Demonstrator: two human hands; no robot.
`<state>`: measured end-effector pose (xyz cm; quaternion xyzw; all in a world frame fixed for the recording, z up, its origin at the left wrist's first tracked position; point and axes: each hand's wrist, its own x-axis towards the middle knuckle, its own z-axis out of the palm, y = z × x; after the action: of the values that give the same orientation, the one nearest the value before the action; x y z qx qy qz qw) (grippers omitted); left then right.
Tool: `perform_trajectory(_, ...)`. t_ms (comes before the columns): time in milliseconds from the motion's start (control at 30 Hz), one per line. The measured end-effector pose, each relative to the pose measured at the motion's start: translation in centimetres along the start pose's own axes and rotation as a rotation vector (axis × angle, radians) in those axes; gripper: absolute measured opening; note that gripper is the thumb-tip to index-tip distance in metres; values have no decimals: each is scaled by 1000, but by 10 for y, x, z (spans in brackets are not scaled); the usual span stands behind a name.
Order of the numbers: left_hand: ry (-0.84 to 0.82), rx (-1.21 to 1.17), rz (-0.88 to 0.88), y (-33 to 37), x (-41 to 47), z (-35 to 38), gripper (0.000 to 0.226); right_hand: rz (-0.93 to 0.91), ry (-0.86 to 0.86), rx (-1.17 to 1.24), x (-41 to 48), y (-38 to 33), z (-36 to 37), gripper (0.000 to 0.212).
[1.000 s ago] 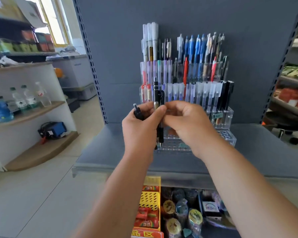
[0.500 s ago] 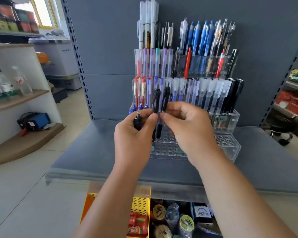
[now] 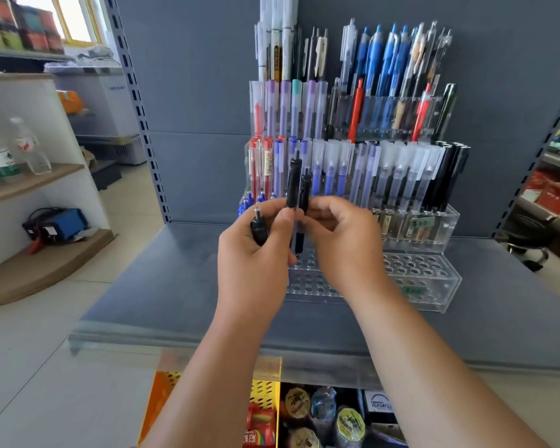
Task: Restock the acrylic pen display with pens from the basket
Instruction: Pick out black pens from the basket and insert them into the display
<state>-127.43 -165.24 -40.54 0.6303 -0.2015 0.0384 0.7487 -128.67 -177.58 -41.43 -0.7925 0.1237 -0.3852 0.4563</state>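
A tiered acrylic pen display (image 3: 434, 282) stands on the grey shelf, its upper tiers full of pens and its front rows showing open holes. My left hand (image 3: 256, 253) grips black pens: one (image 3: 258, 228) sticks out at the knuckles, and another (image 3: 294, 182) stands upright between thumb and fingers. My right hand (image 3: 343, 240) pinches a second upright black pen (image 3: 305, 192) right beside that one, just above the display's front rows. The basket is not clearly in view.
The grey shelf (image 3: 162, 286) has a front lip at mid-frame. Below it sit a yellow perforated bin (image 3: 265, 392) and packaged goods (image 3: 324, 412). A white rack with water bottles (image 3: 23, 147) stands left; a stool (image 3: 530, 240) is at right.
The view has tilted down and drawn closer to the display. Both hands keep hold of the black pens and have sunk slightly toward the front rows.
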Motion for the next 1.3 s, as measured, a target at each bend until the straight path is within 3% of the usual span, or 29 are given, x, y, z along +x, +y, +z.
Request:
perform_trajectory(400,-14,23,26,0,-2,1,14,94,-75,-191,-4,5,-10,9)
perform_trajectory(667,-19,24,36,3,-5,-1,16,70,-115,-235,-5,4,-10,15)
perform_trajectory(867,-32,33,27,5,-9,0,15,-36,7,-6,-6,-12,-21,8)
perform_trajectory(1067,-43,49,36,3,-10,2,15,-126,-171,378,-9,-35,-33,7)
perform_trajectory(1300,-37,61,68,4,-11,4,18,-149,-89,328,-6,-33,-36,11)
